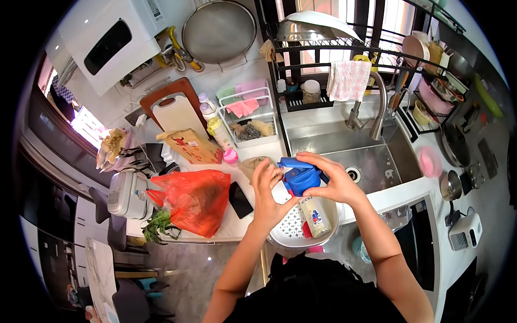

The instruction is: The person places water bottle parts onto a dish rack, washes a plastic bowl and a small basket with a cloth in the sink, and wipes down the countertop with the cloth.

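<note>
While left hand (pixel 266 196) and right hand (pixel 339 183) grip the blue lid (pixel 301 180) in their fingers (pixel 319 161), I'd say handling's underway; any next move needs steadiness.

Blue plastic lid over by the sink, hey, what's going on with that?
A person is holding the blue plastic lid between both bare hands, the left hand on one side and the right hand on the other. Beneath them, a pale printed bottle is in a white perforated basket, beside the sink. A red bag sits on the counter.
</note>
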Motion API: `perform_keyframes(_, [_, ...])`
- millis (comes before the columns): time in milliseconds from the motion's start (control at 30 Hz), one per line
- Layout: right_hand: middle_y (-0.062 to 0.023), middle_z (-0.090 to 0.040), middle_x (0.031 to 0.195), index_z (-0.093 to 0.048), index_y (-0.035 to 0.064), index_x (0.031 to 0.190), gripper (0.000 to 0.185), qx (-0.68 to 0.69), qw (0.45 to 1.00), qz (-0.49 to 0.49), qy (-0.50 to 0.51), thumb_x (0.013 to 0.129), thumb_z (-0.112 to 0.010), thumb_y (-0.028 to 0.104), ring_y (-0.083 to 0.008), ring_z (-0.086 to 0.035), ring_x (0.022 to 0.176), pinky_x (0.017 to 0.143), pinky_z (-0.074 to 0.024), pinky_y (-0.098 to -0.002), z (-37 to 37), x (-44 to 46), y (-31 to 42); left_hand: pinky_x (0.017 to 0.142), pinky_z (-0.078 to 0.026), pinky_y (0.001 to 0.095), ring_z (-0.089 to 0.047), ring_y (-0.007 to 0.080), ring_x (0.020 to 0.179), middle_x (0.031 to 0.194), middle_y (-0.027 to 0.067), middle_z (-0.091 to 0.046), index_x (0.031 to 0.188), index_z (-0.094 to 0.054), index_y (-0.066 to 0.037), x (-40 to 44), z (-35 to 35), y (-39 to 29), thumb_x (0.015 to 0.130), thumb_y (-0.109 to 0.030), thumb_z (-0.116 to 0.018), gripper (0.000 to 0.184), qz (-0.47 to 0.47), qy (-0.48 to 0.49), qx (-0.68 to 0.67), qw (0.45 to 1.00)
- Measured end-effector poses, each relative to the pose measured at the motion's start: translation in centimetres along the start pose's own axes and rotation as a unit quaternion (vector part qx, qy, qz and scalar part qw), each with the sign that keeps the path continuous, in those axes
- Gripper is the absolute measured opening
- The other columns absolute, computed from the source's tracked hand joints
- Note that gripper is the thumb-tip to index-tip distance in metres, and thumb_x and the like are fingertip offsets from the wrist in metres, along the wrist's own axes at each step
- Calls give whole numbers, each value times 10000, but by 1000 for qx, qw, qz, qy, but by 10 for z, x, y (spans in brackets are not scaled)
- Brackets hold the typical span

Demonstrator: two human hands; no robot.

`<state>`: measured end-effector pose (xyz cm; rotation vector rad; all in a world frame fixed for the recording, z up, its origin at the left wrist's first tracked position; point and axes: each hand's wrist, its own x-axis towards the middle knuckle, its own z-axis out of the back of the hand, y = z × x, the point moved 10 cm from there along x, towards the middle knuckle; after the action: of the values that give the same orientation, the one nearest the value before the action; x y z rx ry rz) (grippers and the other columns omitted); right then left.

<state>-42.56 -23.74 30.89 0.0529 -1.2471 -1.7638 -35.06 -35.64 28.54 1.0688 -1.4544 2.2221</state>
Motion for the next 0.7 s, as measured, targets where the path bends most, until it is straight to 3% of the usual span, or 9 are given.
perform_keyframes(133, [-141,-486,1275,-439,66,1278,791,20,1000,-2,15,601,-811,235,-295,-441,1208,994,-360,-372,-5,-2,-4,866,-492,387,-501,264,1083,1377,159,-218,1370,-236,-120,-1,-4,7,570,-38,-807,985,34,39,3,999])
perform_keyframes(233, [-207,-379,1344,-378,77,1315,868,5,998,30,47,595,-814,285,-334,-360,1260,1022,-318,-393,-15,-6,2,847,-502,360,-537,239,1012,1339,144,-316,1309,-371,-75,2,-7,-4,552,17,-764,858,35,68,74,994])
perform_keyframes(367, [-182,-398,1335,-376,78,1313,827,-36,999,23,35,620,-789,259,-331,-378,1248,1006,-347,-382,-15,-14,11,897,-451,338,-469,210,1083,1271,106,-340,1224,-375,-60,-14,-7,19,558,27,-769,779,93,46,-66,992])
perform_keyframes(433, [-188,-429,1300,-368,69,1313,819,-56,998,40,6,637,-778,284,-337,-423,1206,976,-378,-379,-13,-18,16,886,-466,348,-447,228,1104,1229,110,-335,1169,-411,-42,-21,-8,28,556,36,-748,704,105,26,-82,991])
perform_keyframes(500, [-201,-468,1250,-366,53,1305,810,-86,993,-83,15,655,-762,329,-351,-474,1145,939,-403,-383,-16,-26,-7,918,-434,348,-440,224,1092,1230,104,-333,1177,-370,-57,-27,-14,32,567,39,-764,733,126,29,-99,987])
perform_keyframes(533, [-241,-538,1114,-343,66,1313,852,-85,990,-108,14,639,-757,382,-399,-536,1010,852,-441,-408,-19,-31,-15,923,-431,356,-433,229,1103,1235,106,-326,1177,-366,-54,-28,-16,27,567,31,-768,735,116,27,-73,990])
perform_keyframes(600, [-235,-559,1070,-348,67,1308,851,-101,990,-103,4,631,-761,377,-399,-546,982,844,-442,-409,-14,-37,-11,934,-427,388,-411,252,1147,1255,113,-300,1224,-338,-53,-31,-22,21,562,5,-782,799,112,36,-38,992])
perform_keyframes(700, [-227,-590,982,-371,45,1272,837,-153,983,-100,-6,609,-768,367,-377,-564,899,808,-449,-413,7,-42,11,937,-424,402,-400,267,1171,1295,120,-269,1286,-298,-61,-31,-31,0,560,-6,-786,877,78,32,-93,992])
